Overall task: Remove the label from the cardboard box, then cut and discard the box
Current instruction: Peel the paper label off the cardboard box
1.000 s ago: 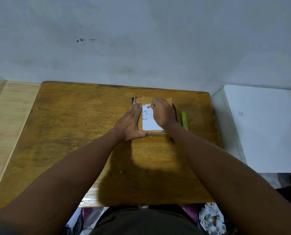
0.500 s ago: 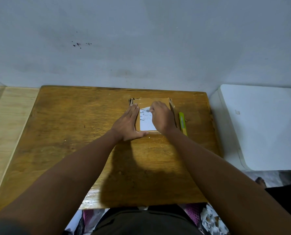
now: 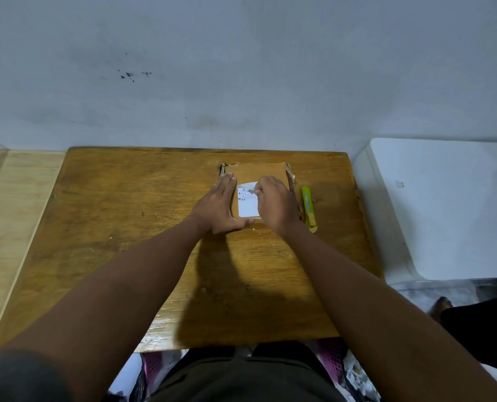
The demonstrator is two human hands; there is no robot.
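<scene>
While my left hand [image 3: 222,203] lies flat w/ fingers spread straight along the left side of the cardboard box [image 3: 256,172], pinning it to the bench [image 3: 131,216], my right hand [image 3: 274,204] is pinched narrow on the far corner of the label [image 3: 246,205]. That corner was flat a sec ago; now it's curled up off the cardboard, and the label's far edge looks rounded where it's lifting. So the peel has started, I reckon, but most of the label is stuck down yet, approx the whole near part. Step one isn't done; cutting and discarding wait.

The box lies flattened near the bench's far edge, right of centre. Just right of the box, not touching my right hand as far as I can tell, lies the green cutter [image 3: 308,207], lengthwise.

Count: 1 box, 1 label, 1 cutter, 2 hands. Beside the bench: 1 pale wooden surface [image 3: 12,216] to the left, 1 white unit [image 3: 444,204] to the right.
</scene>
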